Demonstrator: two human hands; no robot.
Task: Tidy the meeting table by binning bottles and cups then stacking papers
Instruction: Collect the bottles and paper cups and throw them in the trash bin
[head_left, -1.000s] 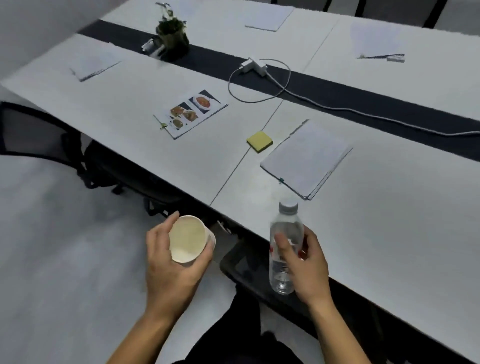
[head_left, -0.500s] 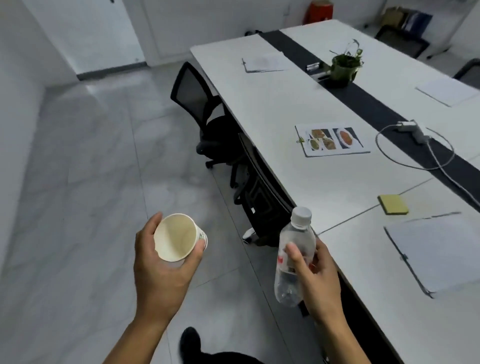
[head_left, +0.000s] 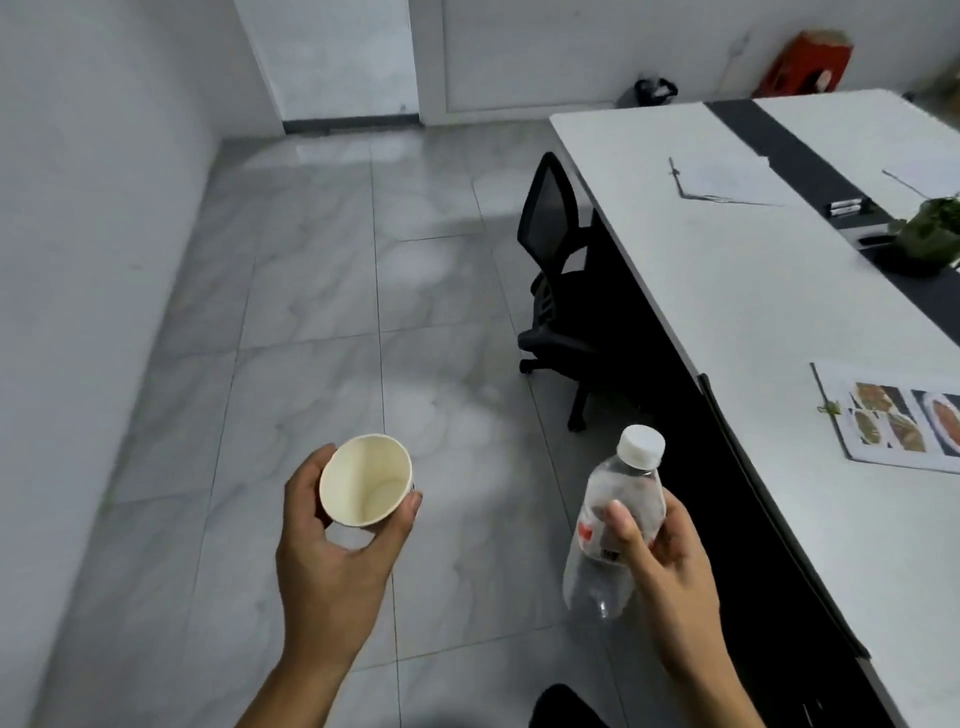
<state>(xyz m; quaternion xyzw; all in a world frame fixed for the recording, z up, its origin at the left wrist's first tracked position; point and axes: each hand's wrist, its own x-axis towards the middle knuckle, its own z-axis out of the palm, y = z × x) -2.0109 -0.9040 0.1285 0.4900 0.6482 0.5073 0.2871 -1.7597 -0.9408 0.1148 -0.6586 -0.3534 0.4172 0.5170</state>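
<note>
Carrying a cup and a bottle off to find the bin.

My left hand (head_left: 332, 551) is wrapped around an empty paper cup (head_left: 365, 480), mouth tipped up toward me, and my right hand (head_left: 670, 558) is clamped on a capped clear plastic bottle (head_left: 615, 530), held out over the tiled floor (head_left: 311, 312) just beside the bench (head_left: 753, 312). This looks like the binning step, with both items off the bench but not yet dropped. No bin shows anywhere I can see, so my next move calls for spotting one, walking to it past the black chair (head_left: 556, 270) and letting go of both. Papers (head_left: 727, 179) and a food-photo sheet (head_left: 898, 421) lie on the bench, not yet stacked.
</note>
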